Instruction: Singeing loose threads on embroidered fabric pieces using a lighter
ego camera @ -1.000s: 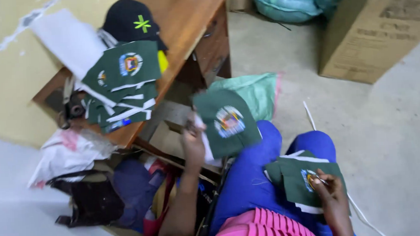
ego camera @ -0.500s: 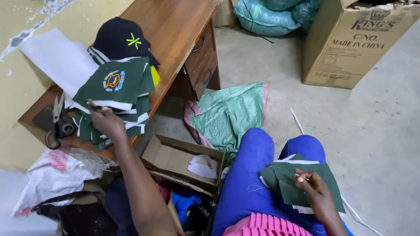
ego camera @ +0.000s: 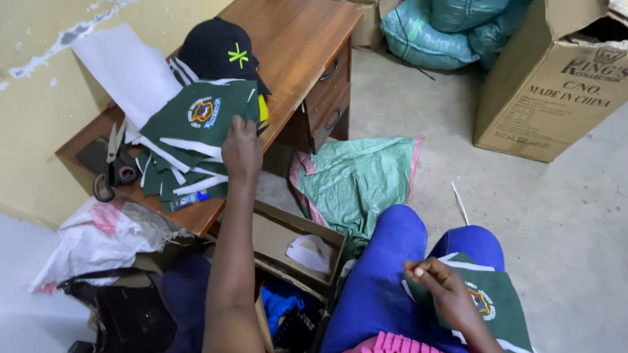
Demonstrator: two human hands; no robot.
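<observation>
Change: the left hand point(ego camera: 241, 150), half a second ago at the pile's left side, now lies flat on top of the stack of green fabric pieces with embroidered crests point(ego camera: 189, 143); the view has swung slightly.
Left hand: fingers spread, palm pressing the top piece.
Right hand point(ego camera: 442, 291): fingertips pinched on one green crested piece point(ego camera: 492, 306) resting on the blue-clad lap at 5 o'clock.
Progress: I judge many pieces already stacked; one at least remains in the lap.
Edges: the stack overhangs the wooden desk point(ego camera: 301, 36) edge at 7 o'clock; black scissors point(ego camera: 109, 171) sit at its 9 o'clock, a black cap point(ego camera: 217, 50) at 12.
Room: bare desktop toward 1 o'clock; open cardboard box point(ego camera: 289, 245) below.
</observation>
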